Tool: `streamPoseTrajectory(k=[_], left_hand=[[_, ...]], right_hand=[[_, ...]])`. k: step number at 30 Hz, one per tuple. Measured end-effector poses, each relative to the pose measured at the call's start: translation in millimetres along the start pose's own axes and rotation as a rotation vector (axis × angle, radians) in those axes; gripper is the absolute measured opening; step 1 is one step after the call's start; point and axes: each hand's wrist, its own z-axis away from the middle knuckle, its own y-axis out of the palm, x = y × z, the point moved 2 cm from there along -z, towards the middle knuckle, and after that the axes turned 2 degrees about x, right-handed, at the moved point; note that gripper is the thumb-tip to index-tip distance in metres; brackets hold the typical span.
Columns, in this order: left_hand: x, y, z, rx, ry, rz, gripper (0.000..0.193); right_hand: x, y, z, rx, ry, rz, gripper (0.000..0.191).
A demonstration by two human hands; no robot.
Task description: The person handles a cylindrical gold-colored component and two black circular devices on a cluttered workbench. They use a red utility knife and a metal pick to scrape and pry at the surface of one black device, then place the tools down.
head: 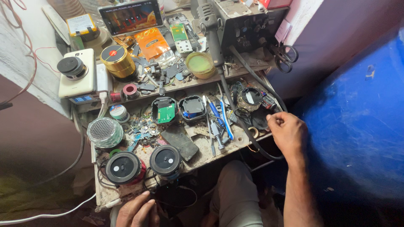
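Right hand [287, 133] at 3 o'clock edge of the cluttered desk [198, 156], fingers curled in, thumb and forefinger pressed together near a thin wire; whether it actually pinches the wire I cannot tell. Just at its 9 o'clock, a black round part [257, 120] and a clear round housing [250, 98] with a dark insert. Thick black cable [235, 111] runs from the hot-air handle [209, 25] at 12 o'clock down past the hand

Left hand [136, 210] at 6 o'clock, resting at the desk's near edge, fingers loosely bent, holding nothing visible. Nearest to it: two round black speakers, one with red rim [125, 168], one plain [166, 160], touching side by side. Silver mesh speaker grille [104, 132] at their 11 o'clock

Desk centre: open speaker shell with green circuit board [164, 110], second shell with blue inside [192, 107] just beside it, dark phone [180, 141] lying tilted below, blue-handled tools [219, 115] toward 3 o'clock

Back shelf: gold cylinder speaker [117, 61], white power bank [78, 73] with a black round puck on top, orange pouch [152, 42], yellow-green flux tub [200, 64], phone with lit screen [130, 16] propped up, scissors [284, 54] at 1 o'clock
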Motion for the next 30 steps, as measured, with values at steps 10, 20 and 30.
streamPoseTrajectory(k=[10, 20, 30], left_hand=[[-4, 1, -1, 0.008, -0.024, 0.002, 0.027], [9, -2, 9, 0.006, 0.029, -0.007, 0.028], [-7, -13, 0, -0.016, -0.067, 0.013, 0.028]], right_hand=[[20, -20, -14, -0.286, -0.172, -0.275, 0.018], [69, 6, -24, -0.126, -0.694, 0.064, 0.021], [88, 7, -52, 0.314, -0.29, 0.068, 0.071]])
